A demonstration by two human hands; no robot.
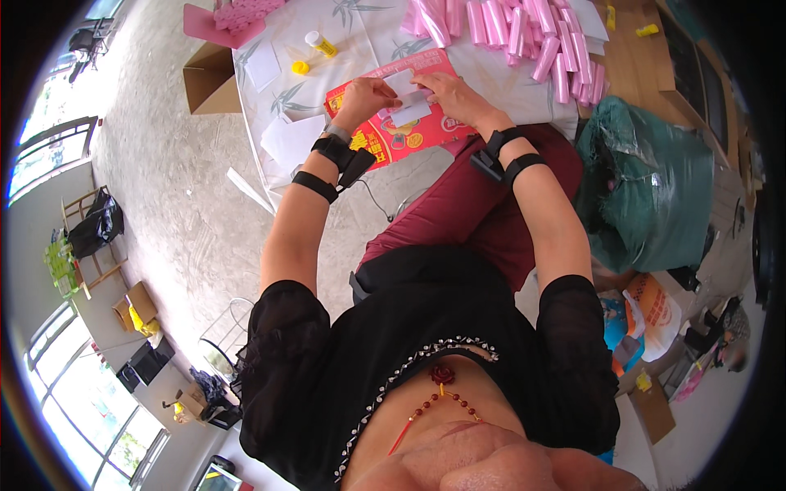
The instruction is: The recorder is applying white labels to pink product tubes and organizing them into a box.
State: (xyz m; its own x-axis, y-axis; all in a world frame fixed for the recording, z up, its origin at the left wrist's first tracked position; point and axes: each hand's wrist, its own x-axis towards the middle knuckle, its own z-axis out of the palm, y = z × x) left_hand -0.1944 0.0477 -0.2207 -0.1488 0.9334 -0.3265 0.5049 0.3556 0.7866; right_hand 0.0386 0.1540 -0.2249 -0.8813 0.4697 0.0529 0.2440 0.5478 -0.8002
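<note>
My left hand (366, 103) is pinched at the left end of a small white paper slip (412, 99). The fingers of my right hand (455, 99) close on the slip's other end. Both hands are over a red printed sheet (426, 144) at the table's near edge, and another piece of white paper lies on it beneath the slip. Beyond my left hand an uncapped glue stick (325, 47) lies on the cloth, with its yellow cap (300, 68) beside it. White papers (292, 141) rest to the left of the sheet.
Many pink plastic rolls (565, 49) are heaped at the back right of the cloth-covered table (368, 24). An open cardboard box (214, 79) stands at its left, near a pink tray of pink pieces (246, 12). A large green plastic bag (647, 184) bulges by my right arm.
</note>
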